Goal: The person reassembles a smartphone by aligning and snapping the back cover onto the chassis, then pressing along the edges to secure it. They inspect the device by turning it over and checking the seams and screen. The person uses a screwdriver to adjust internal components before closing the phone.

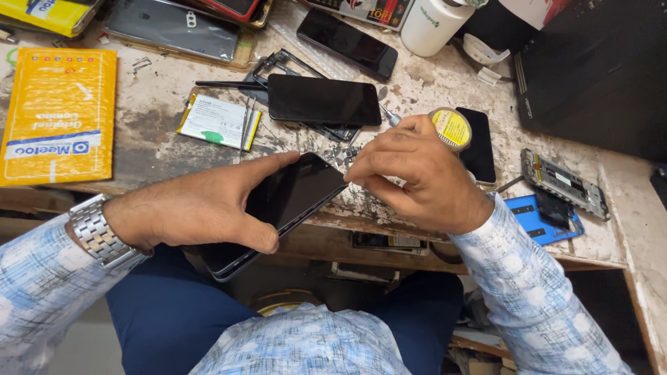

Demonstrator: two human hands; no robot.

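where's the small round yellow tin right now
In the head view the round yellow tin sits on the worn bench right of centre, just above the right hand and against the left edge of a dark phone.

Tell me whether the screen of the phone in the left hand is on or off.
Off: the phone held by the left hand shows a plain black, unlit screen.

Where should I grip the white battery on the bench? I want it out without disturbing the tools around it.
Pinch the battery by its two long edges at the left end, coming from above: it lies flat, and tweezers cross its right end, so that side is blocked.
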